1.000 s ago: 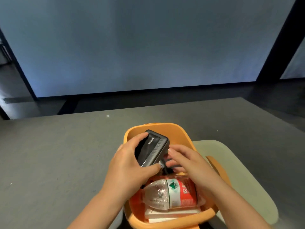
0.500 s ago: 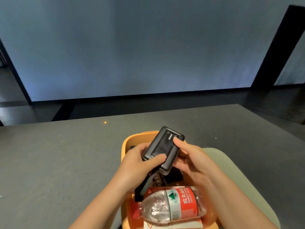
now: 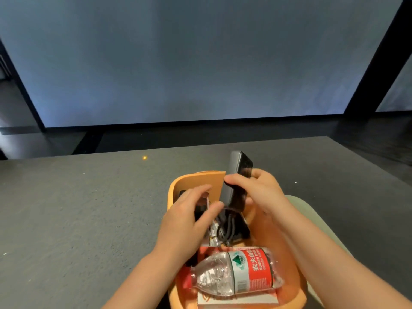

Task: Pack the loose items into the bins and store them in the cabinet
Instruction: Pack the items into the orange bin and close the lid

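An orange bin [image 3: 290, 253] stands on the grey table [image 3: 78, 208] in front of me. My right hand [image 3: 264, 194] grips a black power bank [image 3: 239, 170] and holds it upright over the bin's far end. A black cable [image 3: 227, 228] hangs from the power bank down into the bin. My left hand [image 3: 185, 219] reaches into the bin's left side over dark items, its fingers blurred and relaxed. A clear water bottle with a red label [image 3: 240, 273] lies on its side in the near end, on a white and red booklet [image 3: 236, 302].
A pale green bin or lid [image 3: 312, 216] lies just right of the orange bin, partly behind my right arm. The table runs wide to the left and far side. Beyond its far edge are a dark floor and a grey wall.
My left hand has let go of the power bank and dropped into the bin. My right hand now holds it alone, turned upright and lifted a little toward the far right.
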